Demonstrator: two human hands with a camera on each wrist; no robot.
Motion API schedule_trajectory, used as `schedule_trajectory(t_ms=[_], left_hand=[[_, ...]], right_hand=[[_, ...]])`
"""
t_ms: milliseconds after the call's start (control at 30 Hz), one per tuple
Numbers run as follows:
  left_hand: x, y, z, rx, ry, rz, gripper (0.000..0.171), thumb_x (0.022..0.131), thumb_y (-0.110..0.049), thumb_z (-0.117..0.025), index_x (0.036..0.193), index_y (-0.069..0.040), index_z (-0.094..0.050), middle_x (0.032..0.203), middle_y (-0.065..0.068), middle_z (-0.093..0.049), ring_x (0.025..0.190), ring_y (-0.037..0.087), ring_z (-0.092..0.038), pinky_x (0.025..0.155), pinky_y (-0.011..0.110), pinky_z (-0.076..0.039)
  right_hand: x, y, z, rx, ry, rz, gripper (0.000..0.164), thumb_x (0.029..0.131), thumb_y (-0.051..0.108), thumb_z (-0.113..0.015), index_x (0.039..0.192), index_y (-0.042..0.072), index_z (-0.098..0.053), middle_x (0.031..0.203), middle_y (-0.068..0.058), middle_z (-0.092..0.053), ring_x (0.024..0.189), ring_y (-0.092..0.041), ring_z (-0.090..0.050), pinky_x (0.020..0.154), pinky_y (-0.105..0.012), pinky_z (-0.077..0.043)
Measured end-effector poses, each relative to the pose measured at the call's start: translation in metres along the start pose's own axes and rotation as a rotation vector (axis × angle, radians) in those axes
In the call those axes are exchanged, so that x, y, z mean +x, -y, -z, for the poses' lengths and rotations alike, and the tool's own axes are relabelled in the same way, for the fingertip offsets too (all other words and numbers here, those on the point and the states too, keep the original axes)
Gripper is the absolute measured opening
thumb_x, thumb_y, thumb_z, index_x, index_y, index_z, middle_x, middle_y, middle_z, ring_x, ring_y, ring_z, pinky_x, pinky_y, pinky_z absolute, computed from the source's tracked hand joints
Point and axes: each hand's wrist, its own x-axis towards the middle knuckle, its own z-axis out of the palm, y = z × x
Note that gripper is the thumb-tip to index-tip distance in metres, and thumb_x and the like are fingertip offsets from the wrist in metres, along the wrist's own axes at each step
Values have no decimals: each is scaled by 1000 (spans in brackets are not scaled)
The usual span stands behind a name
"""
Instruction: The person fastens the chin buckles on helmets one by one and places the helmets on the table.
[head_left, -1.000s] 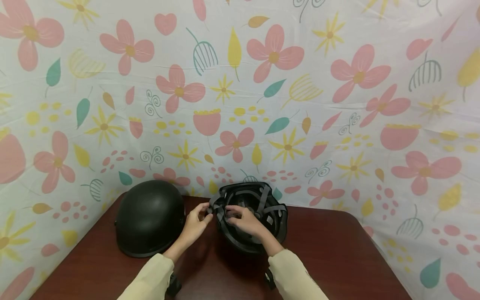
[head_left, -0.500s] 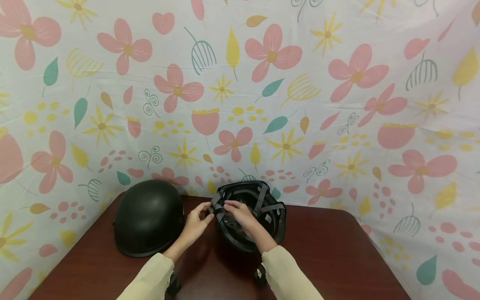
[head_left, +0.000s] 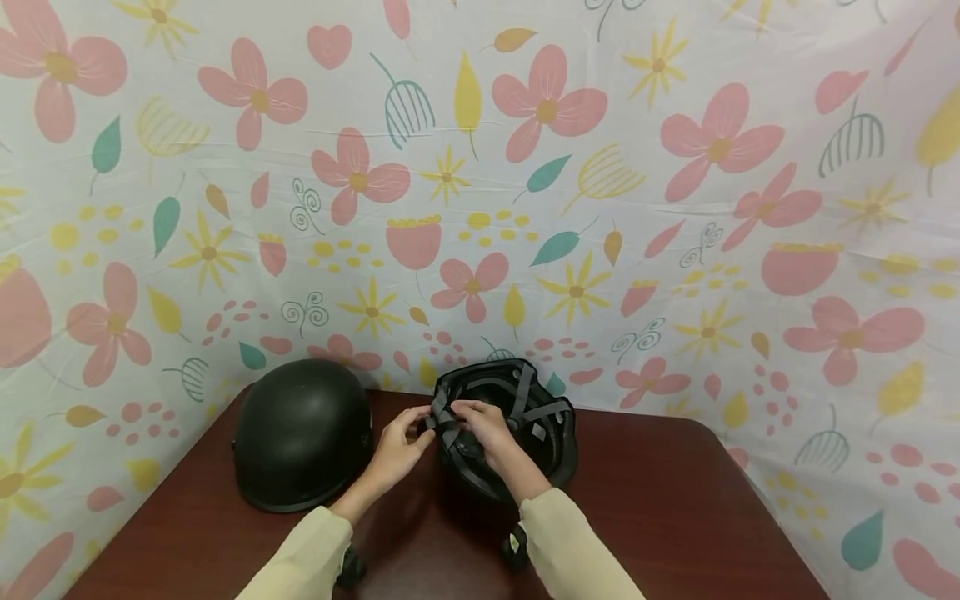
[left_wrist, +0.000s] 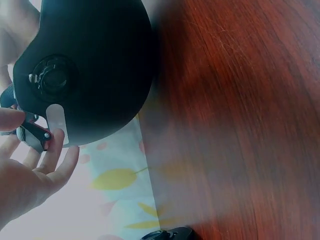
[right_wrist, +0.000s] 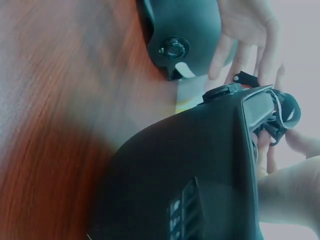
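Note:
A black helmet (head_left: 566, 450) lies upturned on the table, its padded inside and grey straps (head_left: 525, 392) facing up. At its left rim my left hand (head_left: 401, 450) pinches a black strap buckle (left_wrist: 36, 134) with a bit of red on it, between thumb and fingers. My right hand (head_left: 491, 429) reaches over the helmet's opening. Its thumb and fingers grip the chin strap (right_wrist: 287, 111) close to the left hand, partly hidden by the shell. A second black helmet (head_left: 300, 433) stands dome up, to the left of the left hand.
The dark red-brown wooden table (head_left: 660, 500) has a rounded far right corner. A flower-printed cloth (head_left: 480, 208) hangs close behind it. Black wrist straps (head_left: 515, 547) show under the pale sleeves (head_left: 577, 550).
The right hand has shifted slightly left and its fingers have drawn in at the strap. The left hand has moved slightly right, nearer the helmet's rim. The left helmet has stayed in place.

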Motion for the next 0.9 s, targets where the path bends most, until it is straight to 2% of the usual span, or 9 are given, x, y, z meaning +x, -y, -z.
schedule_trajectory(t_ms=[133,233,333,467,567,633,800,900], left_hand=[[0,1,0,14,-6,-5,33,93,-4,-62,126,0,-62,122,18,-63,104,34,-61,83,37,-53],[0,0,1,6,-16,-12,34,92,-2,-63,125,-1,-63,121,17,-64,102,30,-61,82,33,-53],[0,-2,3,2,-22,-17,35,91,-2,-63,126,-3,-63,119,15,-64,94,23,-58,77,27,-51],[-2,-7,8,20,-19,-2,33,93,-6,-64,126,-7,-65,104,8,-62,73,12,-47,66,20,-41],[-3,-10,13,28,-19,0,31,93,-8,-64,125,-10,-66,93,7,-56,63,9,-39,62,21,-35],[-3,-11,16,28,-29,-11,30,93,-10,-65,124,-10,-66,95,7,-58,65,9,-40,62,22,-36],[-3,-12,20,12,-78,-67,30,91,-16,-69,121,-10,-67,109,9,-65,72,8,-46,64,23,-40],[-2,-13,22,-4,-129,-115,31,88,-16,-73,118,-10,-69,106,11,-68,69,7,-49,63,22,-42]], right_hand=[[1,0,2,72,-15,3,41,97,24,-58,131,1,-58,132,-19,-60,109,-28,-65,109,-53,-39],[1,-1,5,120,-23,-2,43,96,20,-59,133,0,-56,132,-19,-60,95,-17,-68,104,-48,-44],[1,-2,8,157,-31,-7,44,95,17,-58,135,-1,-55,132,-21,-59,88,-12,-68,103,-46,-45],[-1,-2,12,175,-22,-7,47,93,14,-56,138,0,-53,139,-22,-54,98,-18,-68,111,-50,-37],[-4,-2,16,167,-11,-11,47,94,14,-54,139,2,-53,143,-20,-51,104,-19,-65,107,-47,-39],[-6,-2,19,162,-7,-14,47,95,15,-54,140,3,-52,145,-18,-51,103,-17,-64,105,-45,-40],[-8,0,23,214,11,-3,45,97,13,-52,140,0,-51,146,-17,-46,86,-6,-58,111,-47,-38],[-9,0,25,250,11,1,44,98,12,-51,139,-2,-51,141,-15,-48,81,-6,-57,106,-42,-44]])
